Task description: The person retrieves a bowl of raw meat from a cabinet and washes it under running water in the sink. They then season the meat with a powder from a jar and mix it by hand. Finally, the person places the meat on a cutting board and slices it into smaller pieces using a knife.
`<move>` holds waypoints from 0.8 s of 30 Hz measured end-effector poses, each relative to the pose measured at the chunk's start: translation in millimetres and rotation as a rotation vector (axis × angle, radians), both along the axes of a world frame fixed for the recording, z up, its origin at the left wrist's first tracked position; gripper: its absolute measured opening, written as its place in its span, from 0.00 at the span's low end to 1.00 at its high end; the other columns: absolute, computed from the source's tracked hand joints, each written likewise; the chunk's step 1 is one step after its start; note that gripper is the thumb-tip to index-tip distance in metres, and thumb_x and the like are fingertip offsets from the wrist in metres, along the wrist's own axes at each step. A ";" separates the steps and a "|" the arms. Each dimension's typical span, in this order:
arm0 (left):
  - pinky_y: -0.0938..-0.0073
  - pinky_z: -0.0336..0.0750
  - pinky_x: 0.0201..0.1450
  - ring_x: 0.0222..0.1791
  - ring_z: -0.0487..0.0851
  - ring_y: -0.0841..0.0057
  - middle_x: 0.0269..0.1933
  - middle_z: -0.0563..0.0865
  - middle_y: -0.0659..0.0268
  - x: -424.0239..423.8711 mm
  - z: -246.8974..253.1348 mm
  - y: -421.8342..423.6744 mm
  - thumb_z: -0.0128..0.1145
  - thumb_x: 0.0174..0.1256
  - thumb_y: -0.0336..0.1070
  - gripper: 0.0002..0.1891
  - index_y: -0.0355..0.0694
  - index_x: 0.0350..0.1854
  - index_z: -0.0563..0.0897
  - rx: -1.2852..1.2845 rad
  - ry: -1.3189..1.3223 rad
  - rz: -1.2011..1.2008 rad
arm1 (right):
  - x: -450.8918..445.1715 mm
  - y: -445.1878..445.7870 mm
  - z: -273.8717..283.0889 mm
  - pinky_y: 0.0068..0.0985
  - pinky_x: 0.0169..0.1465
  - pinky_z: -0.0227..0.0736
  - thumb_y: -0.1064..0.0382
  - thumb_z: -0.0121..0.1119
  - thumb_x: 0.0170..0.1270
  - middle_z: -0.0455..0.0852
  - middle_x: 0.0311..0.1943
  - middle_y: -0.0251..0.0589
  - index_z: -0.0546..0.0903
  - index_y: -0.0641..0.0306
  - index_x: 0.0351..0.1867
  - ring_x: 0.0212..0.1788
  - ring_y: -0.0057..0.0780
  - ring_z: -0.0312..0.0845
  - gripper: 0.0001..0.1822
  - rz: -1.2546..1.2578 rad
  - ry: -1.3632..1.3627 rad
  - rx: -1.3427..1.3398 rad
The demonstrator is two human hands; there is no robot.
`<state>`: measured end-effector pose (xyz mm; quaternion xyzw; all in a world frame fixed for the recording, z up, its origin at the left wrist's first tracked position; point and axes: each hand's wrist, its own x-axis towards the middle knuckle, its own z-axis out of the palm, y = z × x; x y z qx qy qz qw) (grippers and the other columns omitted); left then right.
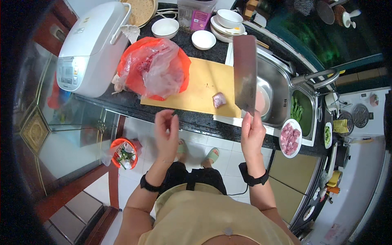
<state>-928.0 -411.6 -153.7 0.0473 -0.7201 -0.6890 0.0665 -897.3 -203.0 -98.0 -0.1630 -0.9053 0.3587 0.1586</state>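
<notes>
My right hand (253, 130) grips the handle of a broad cleaver (245, 73), its blade raised over the right end of the cutting board and the sink's near side. My left hand (167, 128) hovers in front of the counter edge with curled fingers; whether anything small is between them is hard to see. One piece of raw meat (219, 100) lies on the yellow cutting board (211, 75). On the board's left part sits a red plastic bag (185, 76) with a clear bag (162, 73) in it, more raw meat showing through.
A white plate of cut meat (290, 138) stands at the counter edge beside the steel sink (274, 69). Leafy greens (295, 110) lie in the smaller basin. A rice cooker (92, 46) is at left, white bowls (203, 39) behind. A red waste bin (114, 157) stands on the floor.
</notes>
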 end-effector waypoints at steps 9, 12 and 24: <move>0.84 0.66 0.44 0.38 0.70 0.84 0.38 0.71 0.69 34.7 27.7 -49.0 0.49 0.66 0.28 0.09 0.37 0.47 0.69 -0.016 -0.047 0.228 | -9.2 1.0 -18.2 0.42 0.26 0.67 0.64 0.50 0.63 0.77 0.20 0.56 0.72 0.65 0.36 0.25 0.55 0.75 0.06 0.091 -0.141 0.091; 0.85 0.66 0.42 0.37 0.69 0.85 0.38 0.71 0.69 33.4 35.9 -54.4 0.49 0.67 0.29 0.09 0.38 0.47 0.68 0.016 -0.031 0.289 | -13.1 -13.7 6.3 0.42 0.26 0.67 0.64 0.51 0.63 0.76 0.20 0.56 0.70 0.66 0.33 0.25 0.55 0.75 0.07 -0.010 -0.040 0.041; 0.88 0.63 0.35 0.34 0.67 0.88 0.37 0.70 0.71 30.7 34.9 -66.1 0.48 0.67 0.29 0.10 0.39 0.48 0.68 -0.016 -0.059 0.278 | -15.1 7.5 -51.8 0.46 0.30 0.69 0.64 0.49 0.63 0.79 0.22 0.58 0.72 0.69 0.38 0.27 0.56 0.76 0.09 0.105 -0.313 0.204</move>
